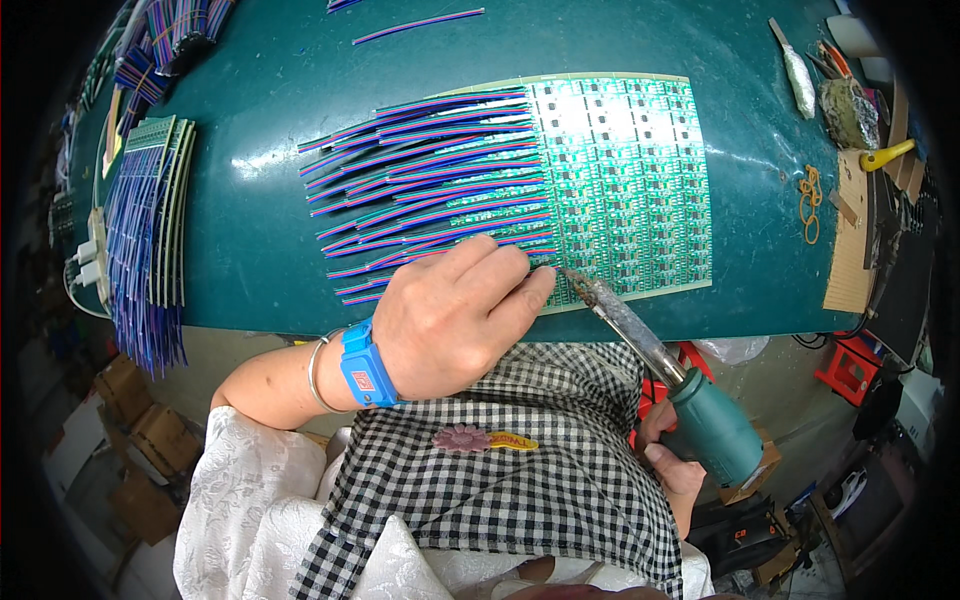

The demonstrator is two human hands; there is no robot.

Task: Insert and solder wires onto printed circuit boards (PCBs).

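Observation:
A panel of green circuit boards [630,190] lies on the table, with rows of flat multicoloured ribbon wires [420,185] reaching left from its middle columns. My left hand [455,310], with a blue band and a bangle at the wrist, is closed in a pinch over the lower wires, at their board ends. The wire tip between its fingers is mostly hidden. My right hand [672,470] is closed around the green handle of a soldering iron [640,335]. The iron's tip meets the panel's lower part, just right of my left fingertips.
Wired panels [150,230] are stacked at the table's left edge, below wire bundles [180,35]. One loose ribbon wire [418,26] lies at the far side. Rubber bands [809,205], a yellow-handled tool [887,155] and a cardboard piece [850,245] sit at right.

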